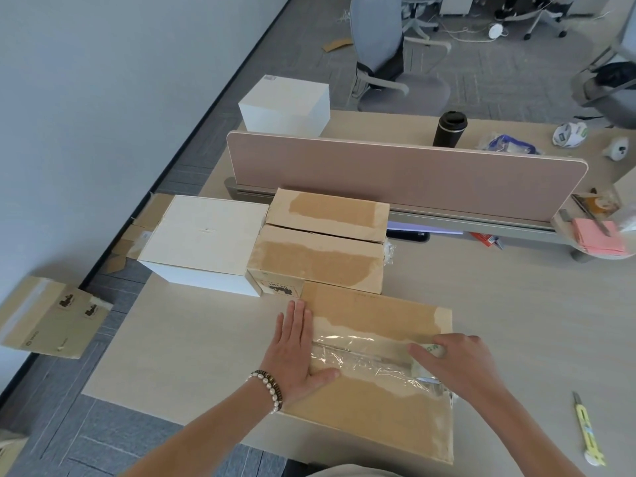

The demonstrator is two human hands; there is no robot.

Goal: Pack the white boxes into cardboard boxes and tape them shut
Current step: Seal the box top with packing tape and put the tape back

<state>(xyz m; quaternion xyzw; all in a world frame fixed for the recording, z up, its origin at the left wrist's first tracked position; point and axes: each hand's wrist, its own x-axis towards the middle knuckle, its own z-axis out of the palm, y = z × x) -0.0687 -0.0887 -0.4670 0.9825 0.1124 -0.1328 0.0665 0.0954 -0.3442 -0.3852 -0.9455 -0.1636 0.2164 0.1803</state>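
Note:
A closed cardboard box [378, 411] lies on the desk right in front of me. A strip of clear tape [358, 356] runs along its top seam. My left hand [296, 349] presses flat against the box's left end, fingers straight and thumb on the top. My right hand [457, 363] holds a tape roll [434, 349] at the right end of the strip, and the hand mostly hides the roll. Behind stands a second cardboard box [320, 259] with its flaps closed. A white box [206, 242] sits to its left. Another white box [285, 105] stands beyond the divider.
A yellow utility knife [588, 432] lies on the desk at the right. A pink divider [413, 177] crosses the desk, with a black bottle [449, 129] behind it. A flattened cardboard box [51, 318] lies on the floor to the left. Office chairs stand farther back.

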